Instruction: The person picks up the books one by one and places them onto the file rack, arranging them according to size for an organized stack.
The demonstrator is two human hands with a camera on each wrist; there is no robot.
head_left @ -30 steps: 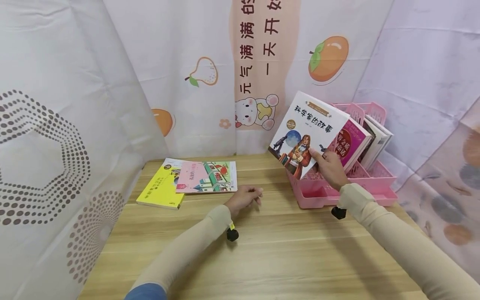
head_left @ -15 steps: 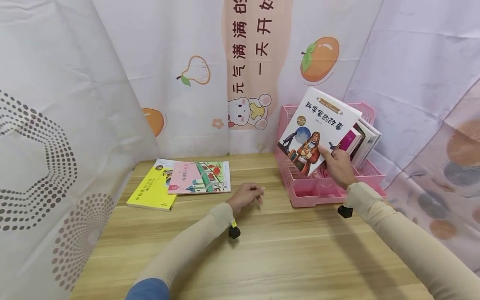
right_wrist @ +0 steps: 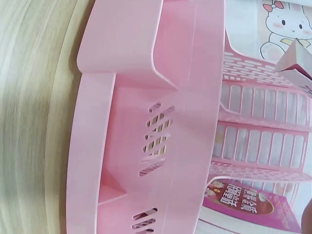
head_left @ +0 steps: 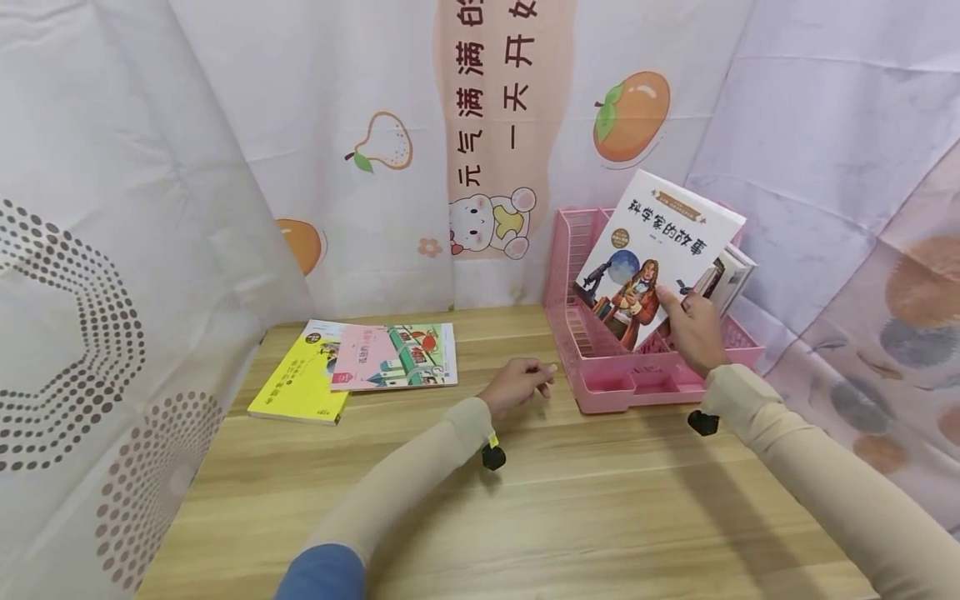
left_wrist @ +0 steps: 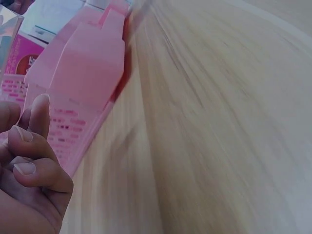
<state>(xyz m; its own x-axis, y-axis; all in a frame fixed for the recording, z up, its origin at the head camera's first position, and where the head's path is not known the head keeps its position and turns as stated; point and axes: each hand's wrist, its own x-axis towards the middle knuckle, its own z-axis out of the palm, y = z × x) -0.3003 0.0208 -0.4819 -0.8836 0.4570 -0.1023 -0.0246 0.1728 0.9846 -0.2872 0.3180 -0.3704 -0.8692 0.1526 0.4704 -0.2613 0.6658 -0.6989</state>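
Observation:
My right hand [head_left: 693, 329] pinches a white picture-covered paperback book [head_left: 667, 225] by its lower right side, thumb on the cover. The book is tilted and overlaps the pink desktop book rack [head_left: 606, 402] in the head view. Only a bit of that hand [right_wrist: 307, 219] enters the right wrist view, where a corner of the book [right_wrist: 296, 61] hangs above the rack's slots. Left of the rack, my left hand [head_left: 517, 385] is just over the table, fingers loosely curled around nothing. The left wrist view shows its bent fingers [left_wrist: 36, 170] before the rack's side.
Inside the rack's right part stand a magenta book [right_wrist: 253, 207] and white-edged books [head_left: 729, 279]. A pink book [head_left: 397, 354] overlaps a yellow book [head_left: 300, 383] at the table's back left. Printed curtains [head_left: 360, 67] hang behind the wooden table [head_left: 570, 517].
My right hand has carried the white book rightward across the rack, uncovering its left slots. My left hand has shifted right, closer to the rack. The head view has turned slightly right.

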